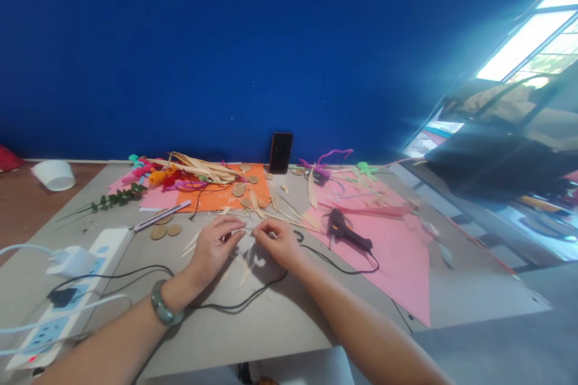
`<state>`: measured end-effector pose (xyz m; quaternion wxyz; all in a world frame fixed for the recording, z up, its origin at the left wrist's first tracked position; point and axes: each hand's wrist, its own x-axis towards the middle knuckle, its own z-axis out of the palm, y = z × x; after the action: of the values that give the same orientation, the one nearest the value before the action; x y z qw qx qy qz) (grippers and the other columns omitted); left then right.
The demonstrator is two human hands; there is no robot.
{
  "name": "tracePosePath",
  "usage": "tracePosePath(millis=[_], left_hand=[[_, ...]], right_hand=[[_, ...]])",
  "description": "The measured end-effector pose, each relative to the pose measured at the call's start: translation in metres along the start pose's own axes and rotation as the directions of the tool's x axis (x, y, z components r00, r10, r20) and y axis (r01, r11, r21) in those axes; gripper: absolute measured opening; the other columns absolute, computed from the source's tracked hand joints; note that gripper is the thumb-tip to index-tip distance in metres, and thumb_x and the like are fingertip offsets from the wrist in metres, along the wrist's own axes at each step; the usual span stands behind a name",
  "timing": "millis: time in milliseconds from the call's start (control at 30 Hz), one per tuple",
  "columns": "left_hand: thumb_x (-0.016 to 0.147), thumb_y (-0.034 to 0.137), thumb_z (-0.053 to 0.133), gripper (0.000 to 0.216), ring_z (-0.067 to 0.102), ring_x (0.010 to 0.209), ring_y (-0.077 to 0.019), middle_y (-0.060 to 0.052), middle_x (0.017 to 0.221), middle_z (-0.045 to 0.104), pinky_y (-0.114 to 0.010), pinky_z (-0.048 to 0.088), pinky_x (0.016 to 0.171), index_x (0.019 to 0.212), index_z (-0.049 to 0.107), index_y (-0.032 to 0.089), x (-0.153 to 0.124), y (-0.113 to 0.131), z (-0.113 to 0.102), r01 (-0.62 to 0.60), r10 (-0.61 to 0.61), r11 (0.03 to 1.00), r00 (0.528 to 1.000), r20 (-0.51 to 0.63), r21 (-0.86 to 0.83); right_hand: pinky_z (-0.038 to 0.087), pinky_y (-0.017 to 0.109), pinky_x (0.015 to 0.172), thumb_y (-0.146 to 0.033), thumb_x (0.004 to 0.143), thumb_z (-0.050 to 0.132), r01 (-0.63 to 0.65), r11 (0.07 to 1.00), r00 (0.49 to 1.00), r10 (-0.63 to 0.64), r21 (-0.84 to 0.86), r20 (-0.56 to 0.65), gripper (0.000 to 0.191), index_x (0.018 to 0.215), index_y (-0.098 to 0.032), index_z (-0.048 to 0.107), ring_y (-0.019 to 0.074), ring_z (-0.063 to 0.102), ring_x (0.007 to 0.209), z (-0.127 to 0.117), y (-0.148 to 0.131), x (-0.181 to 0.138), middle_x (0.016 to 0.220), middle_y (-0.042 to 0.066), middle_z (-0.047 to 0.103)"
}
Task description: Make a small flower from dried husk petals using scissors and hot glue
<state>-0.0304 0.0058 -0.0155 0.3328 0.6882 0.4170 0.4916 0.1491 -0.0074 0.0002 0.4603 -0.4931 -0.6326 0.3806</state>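
Note:
Above the middle of the table, my left hand and my right hand are close together, thumbs and forefingers pinched towards each other. A small pale piece shows between the fingertips, too small to name. Both hands seem to grip it from either side. Below them, pale strips and whitish scraps lie on the grey tabletop. To the right of my right hand, a black glue gun rests on pink paper, its cable running under my wrists.
A power strip with plugs and cables lies at left, near a utility knife, wooden discs and a leafy sprig. Dried husk strips lie over orange paper. A phone leans on the blue partition; a white cup stands far left.

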Motion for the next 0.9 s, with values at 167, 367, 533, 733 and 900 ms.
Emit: tracePosePath(millis=[167, 367, 533, 733, 900], left_hand=[[0.074, 0.029, 0.069, 0.010, 0.056, 0.062, -0.0157, -0.004, 0.073, 0.067, -0.025, 0.041, 0.058, 0.075, 0.074, 0.021, 0.001, 0.000, 0.001, 0.061, -0.060, 0.998, 0.996, 0.062, -0.005], [0.071, 0.032, 0.070, 0.015, 0.052, 0.056, -0.0123, -0.001, 0.065, 0.062, -0.023, 0.040, 0.053, 0.073, 0.068, 0.016, 0.001, 0.005, 0.004, 0.278, -0.258, 0.949, 0.956, 0.137, -0.150], [0.064, 0.034, 0.075, 0.024, 0.046, 0.045, -0.0075, 0.002, 0.057, 0.057, -0.019, 0.035, 0.044, 0.071, 0.063, 0.014, 0.003, 0.014, 0.006, 0.514, -0.433, 0.808, 0.850, 0.299, -0.288], [0.068, 0.037, 0.074, 0.028, 0.039, 0.041, -0.0033, 0.003, 0.058, 0.055, -0.017, 0.025, 0.041, 0.069, 0.059, 0.013, 0.004, 0.010, 0.004, 0.648, -0.451, 0.605, 0.757, 0.472, -0.462], [0.068, 0.039, 0.075, 0.031, 0.036, 0.041, -0.0023, 0.003, 0.059, 0.055, -0.017, 0.020, 0.040, 0.065, 0.057, 0.013, 0.006, 0.008, 0.002, 0.629, -0.460, 0.562, 0.777, 0.429, -0.537]], right_hand=[[0.045, 0.027, 0.063, -0.030, 0.079, 0.063, 0.033, 0.999, 0.999, -0.033, 0.015, -0.022, 0.020, 0.063, -0.019, 0.063, 0.0136, 0.055, 0.059, -0.004, -0.002, 0.000, 0.060, 0.000, 0.063], [0.046, 0.027, 0.065, -0.030, 0.080, 0.063, 0.040, 0.998, 0.998, -0.037, 0.045, -0.052, 0.018, 0.066, -0.018, 0.063, 0.0140, 0.056, 0.061, -0.004, -0.002, -0.001, 0.062, 0.000, 0.063], [0.047, 0.027, 0.064, -0.029, 0.079, 0.062, 0.045, 0.999, 0.990, -0.043, 0.011, -0.131, 0.017, 0.067, -0.018, 0.062, 0.0137, 0.057, 0.061, -0.003, 0.001, 0.000, 0.062, 0.000, 0.064], [0.045, 0.026, 0.062, -0.027, 0.080, 0.062, 0.090, 0.992, 0.981, -0.104, -0.086, -0.163, 0.015, 0.069, -0.017, 0.063, 0.0135, 0.056, 0.059, -0.002, 0.006, 0.001, 0.062, 0.000, 0.064], [0.037, 0.032, 0.072, -0.022, 0.084, 0.058, 0.355, 0.849, 0.919, -0.395, -0.391, -0.022, 0.017, 0.068, -0.018, 0.061, 0.0124, 0.053, 0.058, -0.001, 0.004, -0.004, 0.061, 0.000, 0.063]])
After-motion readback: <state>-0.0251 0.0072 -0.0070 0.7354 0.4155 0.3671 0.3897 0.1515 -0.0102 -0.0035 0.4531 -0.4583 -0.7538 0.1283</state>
